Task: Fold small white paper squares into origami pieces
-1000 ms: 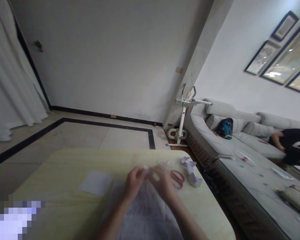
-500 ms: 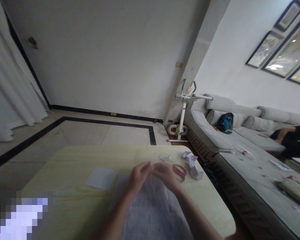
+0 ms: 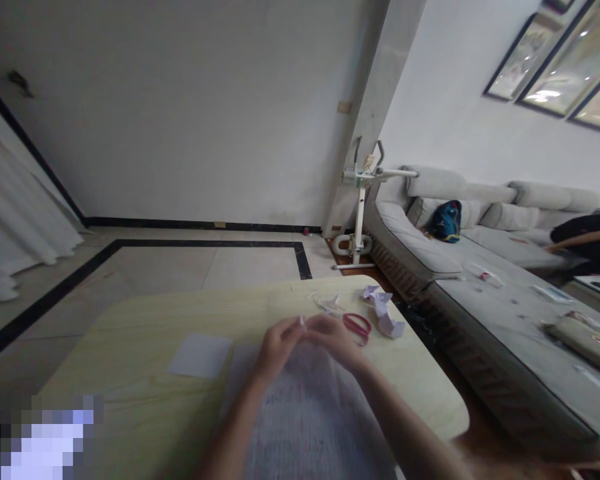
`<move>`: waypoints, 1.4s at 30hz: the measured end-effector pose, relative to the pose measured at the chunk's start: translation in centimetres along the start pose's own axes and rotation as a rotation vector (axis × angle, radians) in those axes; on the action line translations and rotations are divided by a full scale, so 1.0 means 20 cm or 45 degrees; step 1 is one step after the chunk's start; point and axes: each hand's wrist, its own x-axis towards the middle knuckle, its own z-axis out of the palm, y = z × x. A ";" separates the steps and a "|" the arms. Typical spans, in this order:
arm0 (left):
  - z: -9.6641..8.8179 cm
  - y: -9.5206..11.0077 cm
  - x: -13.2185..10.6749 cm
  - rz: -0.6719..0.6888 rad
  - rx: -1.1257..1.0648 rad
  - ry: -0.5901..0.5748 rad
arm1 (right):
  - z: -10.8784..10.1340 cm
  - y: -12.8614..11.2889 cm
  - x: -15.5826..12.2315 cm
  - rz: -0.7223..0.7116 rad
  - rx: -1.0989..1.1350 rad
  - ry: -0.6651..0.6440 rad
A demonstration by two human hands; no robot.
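My left hand (image 3: 279, 345) and my right hand (image 3: 336, 339) meet over a pale wooden table (image 3: 140, 407), fingertips pinched together on a small white piece of paper (image 3: 301, 321). Under my forearms lies a large lined sheet (image 3: 305, 420). A white square of paper (image 3: 200, 356) rests flat to the left of my left hand. Red-handled scissors (image 3: 357, 325) lie just right of my right hand. Beyond them are crumpled white paper (image 3: 384, 317) and small paper scraps (image 3: 327, 303).
The table's right edge drops to a dark floor beside a long grey sofa (image 3: 485, 293) strewn with small items and a blue bag (image 3: 445, 220). Another person's arm (image 3: 585, 240) shows at the far right. A white exercise bike (image 3: 360, 213) stands by the wall.
The view has tilted and shifted slightly. My hands stay pinched together on the small paper, drawn a little nearer the scissors.
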 end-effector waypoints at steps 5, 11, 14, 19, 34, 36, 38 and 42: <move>0.01 -0.02 0.00 0.039 0.080 -0.007 | 0.00 0.00 -0.01 0.033 0.068 0.027; 0.01 -0.02 0.00 0.140 0.238 -0.004 | 0.00 0.01 -0.02 -0.011 -0.026 0.061; 0.01 -0.05 0.00 0.223 0.368 0.031 | 0.01 0.04 -0.03 -0.128 -0.290 0.143; 0.02 -0.10 0.00 0.374 0.526 0.052 | 0.04 0.06 -0.04 -0.312 -0.795 0.174; 0.03 -0.06 -0.01 0.489 0.637 0.226 | 0.11 0.03 -0.06 -0.140 -0.785 0.413; 0.03 -0.04 -0.01 0.461 0.609 0.213 | 0.12 0.03 -0.06 -0.143 -0.752 0.442; 0.03 -0.03 -0.02 0.433 0.565 0.202 | 0.12 0.04 -0.05 -0.144 -0.716 0.454; 0.02 -0.02 -0.01 0.348 0.446 0.179 | 0.11 0.04 -0.05 -0.110 -0.696 0.437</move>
